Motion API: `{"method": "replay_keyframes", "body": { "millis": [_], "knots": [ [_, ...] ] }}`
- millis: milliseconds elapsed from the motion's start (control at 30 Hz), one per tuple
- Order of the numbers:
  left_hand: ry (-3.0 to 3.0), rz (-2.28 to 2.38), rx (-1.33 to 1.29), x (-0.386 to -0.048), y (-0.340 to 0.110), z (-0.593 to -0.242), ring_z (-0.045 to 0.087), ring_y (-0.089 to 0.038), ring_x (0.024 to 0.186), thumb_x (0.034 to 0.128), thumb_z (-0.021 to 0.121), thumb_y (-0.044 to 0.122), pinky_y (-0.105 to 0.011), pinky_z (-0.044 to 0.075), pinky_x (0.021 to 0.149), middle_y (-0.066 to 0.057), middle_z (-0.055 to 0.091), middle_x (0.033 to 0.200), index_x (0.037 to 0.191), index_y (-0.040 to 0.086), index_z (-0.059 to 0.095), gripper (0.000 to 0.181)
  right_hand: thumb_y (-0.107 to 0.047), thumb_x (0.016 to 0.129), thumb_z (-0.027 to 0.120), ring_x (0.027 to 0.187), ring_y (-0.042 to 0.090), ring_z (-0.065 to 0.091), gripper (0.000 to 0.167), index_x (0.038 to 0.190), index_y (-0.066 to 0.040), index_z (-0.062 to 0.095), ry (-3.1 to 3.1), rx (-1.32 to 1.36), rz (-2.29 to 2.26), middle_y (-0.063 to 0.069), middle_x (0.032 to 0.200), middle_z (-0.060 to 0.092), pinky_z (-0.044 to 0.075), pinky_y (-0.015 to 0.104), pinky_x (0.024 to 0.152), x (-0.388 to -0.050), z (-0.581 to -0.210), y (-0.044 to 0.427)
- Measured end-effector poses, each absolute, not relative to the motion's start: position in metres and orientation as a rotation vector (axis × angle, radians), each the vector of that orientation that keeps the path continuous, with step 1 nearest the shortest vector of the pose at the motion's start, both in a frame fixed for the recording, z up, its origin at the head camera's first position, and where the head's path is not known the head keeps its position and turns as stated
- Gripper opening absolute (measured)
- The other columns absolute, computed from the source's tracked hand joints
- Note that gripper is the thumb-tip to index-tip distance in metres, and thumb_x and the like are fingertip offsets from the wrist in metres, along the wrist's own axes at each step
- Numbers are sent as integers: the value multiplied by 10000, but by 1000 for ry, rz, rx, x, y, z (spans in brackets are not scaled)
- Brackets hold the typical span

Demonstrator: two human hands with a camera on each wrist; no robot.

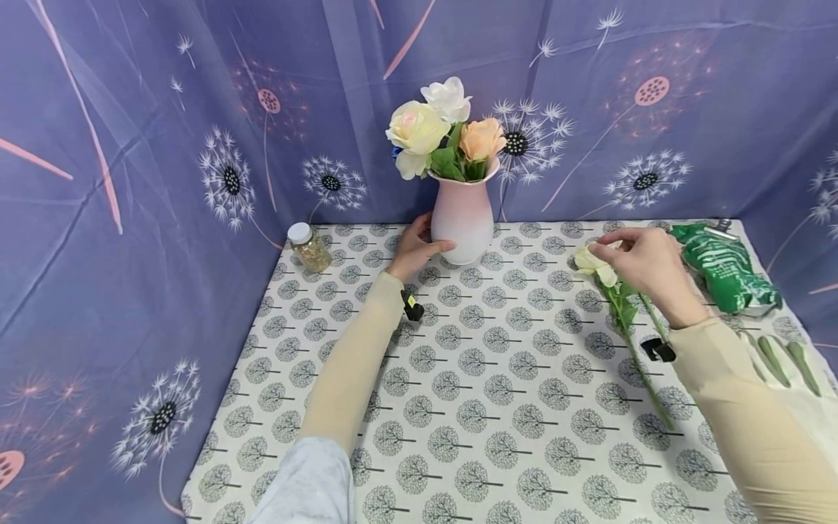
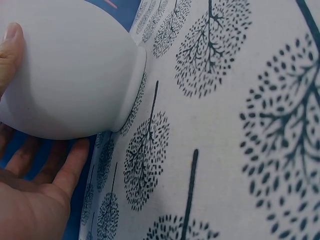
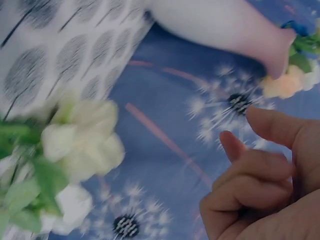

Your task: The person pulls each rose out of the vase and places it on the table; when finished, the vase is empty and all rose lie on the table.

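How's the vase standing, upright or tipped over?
Upright. In the head view, the vase stands base-down on the patterned cloth, with flowers rising from its top.

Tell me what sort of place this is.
Likely a staged tabletop corner: dandelion-print curtains hang on three sides, a tree-print cloth lies spread out, and a vase of artificial-looking flowers stands on it.

Bright, even light overall; blur in one wrist view.
The head view is clear, with soft shadows on the table (image 1: 458,422) and glints on the green packet (image 1: 727,269) near its far right corner; the left wrist view is dimmer, the vase (image 2: 75,65) shaded below; the right wrist view smears the flowers (image 3: 82,142).
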State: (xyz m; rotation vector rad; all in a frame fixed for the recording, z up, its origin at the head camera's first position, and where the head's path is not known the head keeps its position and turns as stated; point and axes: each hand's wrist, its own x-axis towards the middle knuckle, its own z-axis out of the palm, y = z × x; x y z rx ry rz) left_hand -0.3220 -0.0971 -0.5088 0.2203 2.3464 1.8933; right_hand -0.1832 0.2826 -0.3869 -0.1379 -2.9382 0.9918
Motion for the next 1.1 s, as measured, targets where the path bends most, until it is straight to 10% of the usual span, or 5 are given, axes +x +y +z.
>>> {"method": "replay_keyframes", "body": {
  "millis": [433, 1100],
  "knots": [
    [2371, 1870, 207, -318, -96, -505, 567, -355, 1497, 867, 919, 196, -477, 510, 1261, -149, 546, 1656, 1664, 122, 424, 942, -329, 1004, 799, 515, 105, 402, 310, 1192, -83, 808, -2774, -23, 1198, -72, 623, 511, 332, 292, 423, -173, -353, 223],
    [2383, 1858, 217, -318, -96, -506, 572, -343, 1499, 868, 923, 213, -457, 511, 1264, -137, 561, 1647, 1657, 121, 438, 930, -137, 962, 826, 467, 41, 351, 141, 1053, -33, 851, -2454, 347, 1276, -61, 538, 455, 358, 231, 564, -199, -335, 133]
  ]
}}
